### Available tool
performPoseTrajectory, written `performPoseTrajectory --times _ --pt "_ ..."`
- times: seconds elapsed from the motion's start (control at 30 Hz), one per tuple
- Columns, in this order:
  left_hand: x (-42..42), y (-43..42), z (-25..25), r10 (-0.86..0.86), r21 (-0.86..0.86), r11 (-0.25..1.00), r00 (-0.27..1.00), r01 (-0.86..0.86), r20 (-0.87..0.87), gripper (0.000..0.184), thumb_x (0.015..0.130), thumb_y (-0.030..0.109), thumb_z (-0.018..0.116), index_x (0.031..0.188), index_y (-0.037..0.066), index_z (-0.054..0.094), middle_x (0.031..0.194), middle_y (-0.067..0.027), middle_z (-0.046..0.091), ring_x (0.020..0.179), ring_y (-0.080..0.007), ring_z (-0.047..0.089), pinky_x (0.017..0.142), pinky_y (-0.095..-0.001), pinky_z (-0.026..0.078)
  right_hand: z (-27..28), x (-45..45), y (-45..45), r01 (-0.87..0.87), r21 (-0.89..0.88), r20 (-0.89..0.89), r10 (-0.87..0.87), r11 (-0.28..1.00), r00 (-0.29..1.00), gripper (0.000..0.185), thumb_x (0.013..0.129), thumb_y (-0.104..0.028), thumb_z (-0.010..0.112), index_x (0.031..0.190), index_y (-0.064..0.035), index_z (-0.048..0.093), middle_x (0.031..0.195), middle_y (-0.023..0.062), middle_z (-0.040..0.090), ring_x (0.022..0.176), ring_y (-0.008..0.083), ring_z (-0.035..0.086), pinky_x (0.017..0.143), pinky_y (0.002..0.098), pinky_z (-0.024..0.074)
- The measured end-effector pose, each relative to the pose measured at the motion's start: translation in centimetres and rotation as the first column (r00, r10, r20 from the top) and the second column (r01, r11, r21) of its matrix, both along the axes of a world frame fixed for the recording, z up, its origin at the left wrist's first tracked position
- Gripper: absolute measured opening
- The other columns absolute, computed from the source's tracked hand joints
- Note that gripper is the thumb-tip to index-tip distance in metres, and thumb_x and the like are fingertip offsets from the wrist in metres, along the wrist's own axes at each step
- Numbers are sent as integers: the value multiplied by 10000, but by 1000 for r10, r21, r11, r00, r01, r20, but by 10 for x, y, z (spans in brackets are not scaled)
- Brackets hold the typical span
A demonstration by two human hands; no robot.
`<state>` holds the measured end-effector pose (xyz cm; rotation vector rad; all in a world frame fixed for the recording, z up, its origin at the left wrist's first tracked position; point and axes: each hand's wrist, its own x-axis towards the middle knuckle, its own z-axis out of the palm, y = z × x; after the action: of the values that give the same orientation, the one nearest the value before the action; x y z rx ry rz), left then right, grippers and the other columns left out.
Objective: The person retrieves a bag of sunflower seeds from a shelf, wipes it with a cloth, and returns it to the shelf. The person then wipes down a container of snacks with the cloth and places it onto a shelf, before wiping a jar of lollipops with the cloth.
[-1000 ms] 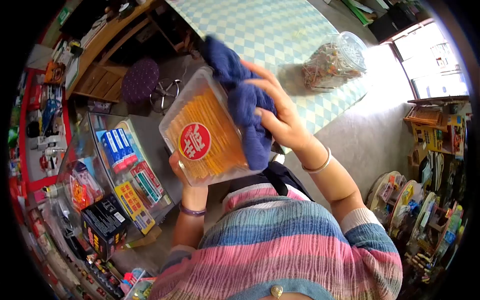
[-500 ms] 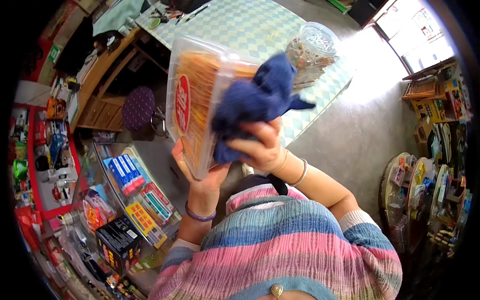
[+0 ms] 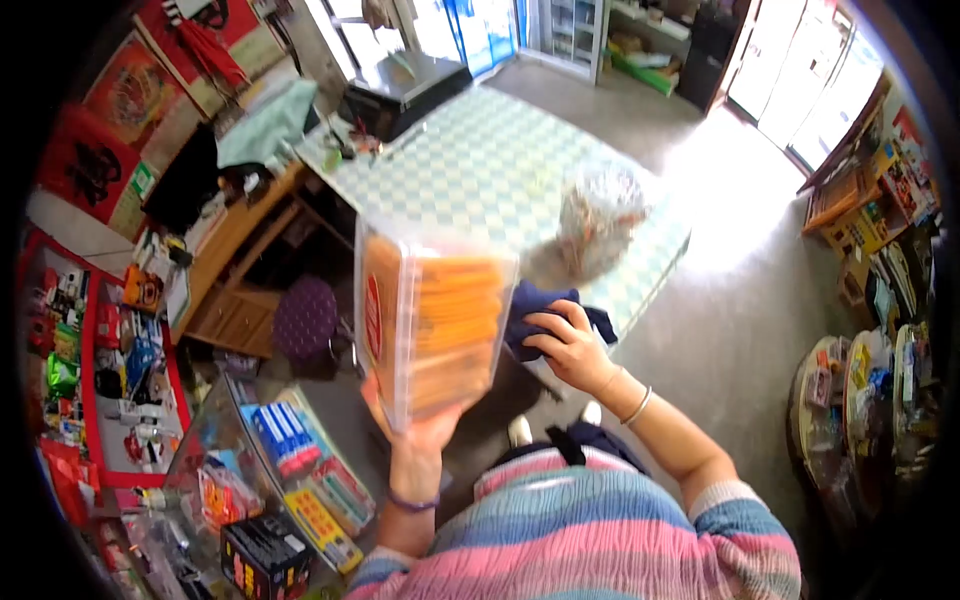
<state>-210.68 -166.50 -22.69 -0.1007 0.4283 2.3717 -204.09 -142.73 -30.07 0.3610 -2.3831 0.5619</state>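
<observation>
Over the near left edge of the checked table point(image 3: 450, 160), you held the clear tub point(image 3: 450, 320) up in the air, tilted, with its orange strips showing through the wall and the red label point(image 3: 375, 315) turned off to the left. The cloth point(image 3: 526, 300) had just slid off the wall that faced you, where it had been bunched a moment earlier, and it now hung at the tub's right side. That left the wall in plain view and put the tub's weight on your left hand point(image 3: 428, 432) alone. Whether the cloth still brushed the tub's right edge, you could not tell from this angle. Your left hand cupped the tub's underside, palm up, with the thumb along the lower left side; its other fingers were mostly hidden beneath. Your right hand point(image 3: 578, 358) had its fingers point(image 3: 553, 322) curled and slightly spread over the cloth, gripping it in a loose bunch, with a corner of it poking out past the knuckles. Beyond that hand, the clear jar point(image 3: 600, 215) stood on the table, near the right-hand corner and well apart from both of your hands.
</observation>
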Motion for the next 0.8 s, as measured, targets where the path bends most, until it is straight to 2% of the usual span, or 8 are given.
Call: performPoseTrajectory --times 0.13,0.17,0.2,0.3,0.43,0.63,0.73,0.8 --pt "6 -17 -13 -10 -69 998 998 6 -55 838 764 606 560 1454 171 369 1461 -161 395 1314 -426 386 990 -663 340 -7 -3 3 296 20 313 -287 955 905 492 739 -130 688 1221 -135 589 1353 101 483 1318 375 364 1067 520 304" --pt "6 -22 -16 24 -92 995 998 -29 -56 806 773 562 570 1443 158 378 1442 -150 420 1300 -401 411 1003 -632 355 -1 -3 5 299 -99 341 -250 949 906 479 808 -227 683 1263 -132 570 1351 107 492 1346 369 339 1099 508 258" --pt "5 -26 -22 60 -114 991 997 -66 -54 774 782 518 579 1432 144 388 1424 -139 444 1287 -377 436 1016 -600 369 1 -4 5 278 -289 256 -206 916 944 435 861 -217 647 1265 -77 563 1300 113 528 1275 307 443 1054 435 345" --pt "8 -34 -39 110 -221 967 989 -130 -102 703 817 417 558 1418 91 390 1393 -159 474 1259 -356 476 1031 -548 397 27 7 -2 86 -915 135 97 395 986 326 965 -149 494 1234 19 567 1117 103 582 1011 181 566 848 278 463" --pt "17 -42 -57 -45 -142 989 996 34 -75 671 824 273 590 1415 38 374 1365 -173 500 1221 -345 519 1035 -487 433 63 44 -19 87 -665 131 1 742 991 337 986 -159 416 1189 30 608 988 80 558 898 162 539 801 272 433" --pt "34 -23 -55 -223 -261 948 964 181 -142 764 759 77 653 1434 48 297 1363 -139 464 1242 -276 497 1033 -419 444 50 122 -29 274 -906 290 2 322 957 361 988 -193 432 1143 76 615 967 64 567 919 147 541 827 246 414" --pt "45 -3 -44 -268 -310 934 924 179 -274 797 750 69 656 1448 57 271 1385 -138 441 1281 -266 456 1080 -403 385 52 156 -33 341 -836 309 -144 430 940 346 983 -175 446 1160 73 610 932 50 556 878 126 529 799 235 412" --pt "54 14 -36 -322 -316 922 897 225 -304 838 732 46 671 1458 76 252 1386 -121 425 1304 -255 424 1101 -391 347 49 174 -34 346 -869 288 -207 353 935 318 966 -136 482 1180 67 601 926 32 549 855 111 508 769 234 410"
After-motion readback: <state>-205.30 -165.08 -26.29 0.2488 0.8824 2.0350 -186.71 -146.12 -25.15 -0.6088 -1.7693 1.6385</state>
